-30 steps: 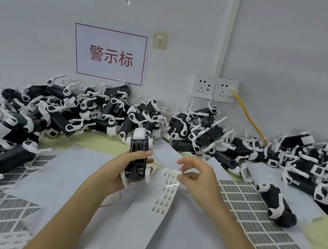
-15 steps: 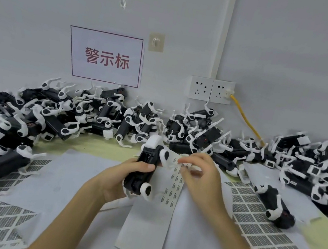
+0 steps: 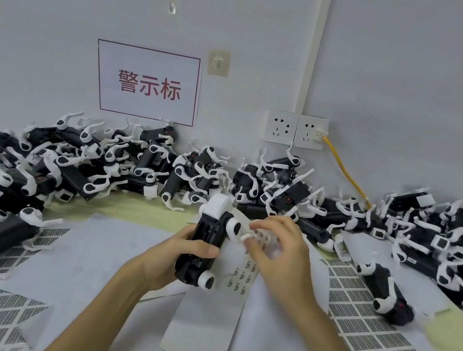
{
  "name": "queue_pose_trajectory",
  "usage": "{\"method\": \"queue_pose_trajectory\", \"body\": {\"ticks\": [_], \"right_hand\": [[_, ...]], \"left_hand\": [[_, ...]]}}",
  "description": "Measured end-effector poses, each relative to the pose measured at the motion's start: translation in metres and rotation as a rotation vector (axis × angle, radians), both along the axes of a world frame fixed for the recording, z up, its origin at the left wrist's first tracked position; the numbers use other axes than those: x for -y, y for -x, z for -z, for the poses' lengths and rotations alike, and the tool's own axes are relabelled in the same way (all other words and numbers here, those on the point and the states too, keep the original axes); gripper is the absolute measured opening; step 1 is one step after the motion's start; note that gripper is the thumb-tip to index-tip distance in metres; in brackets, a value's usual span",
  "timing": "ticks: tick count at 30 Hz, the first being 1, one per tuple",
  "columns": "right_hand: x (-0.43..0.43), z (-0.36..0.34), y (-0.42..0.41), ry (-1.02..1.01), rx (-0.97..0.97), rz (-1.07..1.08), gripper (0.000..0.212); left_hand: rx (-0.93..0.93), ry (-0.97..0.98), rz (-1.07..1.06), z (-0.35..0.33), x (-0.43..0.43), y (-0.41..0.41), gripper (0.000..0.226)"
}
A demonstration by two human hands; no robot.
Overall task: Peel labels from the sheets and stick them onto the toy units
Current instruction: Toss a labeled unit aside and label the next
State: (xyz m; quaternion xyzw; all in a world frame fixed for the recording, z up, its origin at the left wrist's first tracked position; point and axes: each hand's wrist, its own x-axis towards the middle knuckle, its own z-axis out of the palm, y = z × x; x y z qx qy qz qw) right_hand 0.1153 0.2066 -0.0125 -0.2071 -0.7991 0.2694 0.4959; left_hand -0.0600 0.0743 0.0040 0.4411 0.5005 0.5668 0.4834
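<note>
Fingertips (image 3: 258,226) of the right hand (image 3: 281,257) curl as if pinching, whether on a label I cannot tell, just beside the toy robot dog (image 3: 208,232) gripped by the left hand (image 3: 167,259); best to land one edge, then smooth flat.

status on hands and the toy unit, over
Left hand grips toy unit over the label strip. Right hand fingertips at the unit's upper white leg; label too small to confirm. Piled units clear of both hands.

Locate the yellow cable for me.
In the head view, the yellow cable runs from the right-hand white wall socket down rightward into the pile of black-and-white toy units at the right.
</note>
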Motion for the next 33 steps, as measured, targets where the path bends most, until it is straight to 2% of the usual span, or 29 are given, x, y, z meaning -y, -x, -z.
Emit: {"method": "queue_pose_trajectory", "body": {"ticks": [2,8,13,21,25,30,33], "right_hand": [[0.000,-0.002,-0.001,0.022,-0.011,-0.008,0.015],[0.001,-0.004,-0.002,0.094,-0.034,-0.041,0.013],[-0.004,-0.004,-0.004,0.103,-0.025,-0.078,0.025],[-0.006,-0.004,-0.004,0.103,-0.014,-0.052,0.020],[-0.008,-0.004,-0.005,0.140,-0.012,-0.043,0.017],[-0.013,-0.003,-0.005,0.171,-0.009,-0.006,0.016],[-0.014,-0.004,-0.005,0.215,-0.081,-0.011,0.017]], "left_hand": [[-0.030,0.015,-0.019,0.000,0.000,0.000,0.072],[-0.076,0.025,-0.025,0.003,0.001,0.002,0.074],[-0.116,0.060,-0.054,0.003,0.002,0.004,0.084],[-0.117,0.088,-0.010,0.002,0.002,0.002,0.078],[-0.139,0.102,-0.009,0.000,0.003,0.001,0.084],[-0.114,0.100,-0.032,0.001,0.001,0.001,0.074],[-0.101,0.106,-0.052,0.001,0.001,0.004,0.070]]}}
